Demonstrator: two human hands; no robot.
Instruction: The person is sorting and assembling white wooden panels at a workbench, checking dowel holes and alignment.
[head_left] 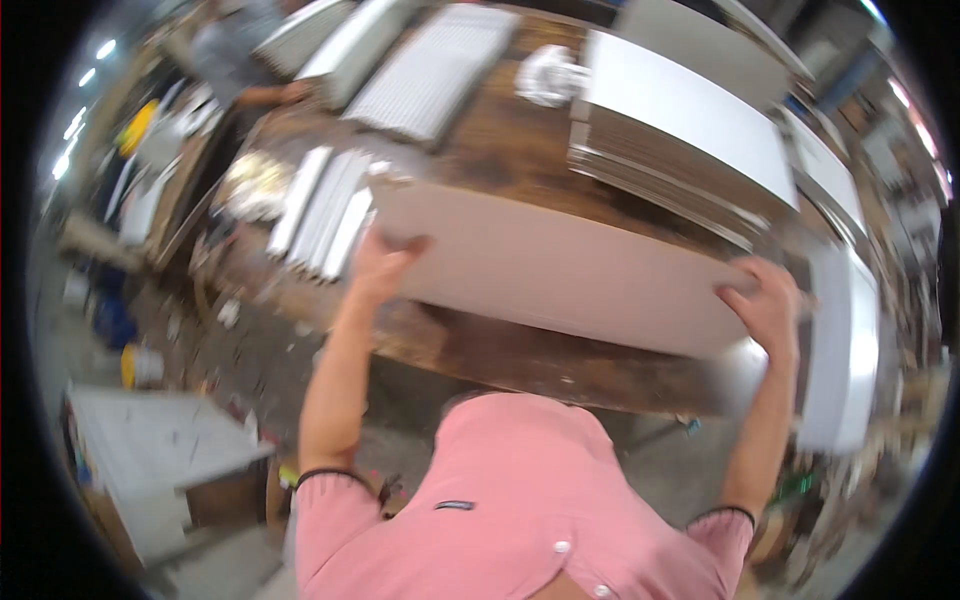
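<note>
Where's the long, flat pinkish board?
The long, flat pinkish board is mid-picture in the head view, held between left hand and right hand, over the brown wooden table.

Left forearm (pixel 335 390), right forearm (pixel 765 430) stretched forward, wide apart; left hand (pixel 380 264), right hand (pixel 770 308) gripping, thumbs (pixel 412 246) turned inward.

A brown table (pixel 495 130) bears stacked panels (pixel 685 115), white strips (pixel 325 215) and a white bundle (pixel 547 77)

No text is showing legibly; a small dark label (pixel 455 506) is sitting unreadable on the shirt (pixel 530 460).
</note>
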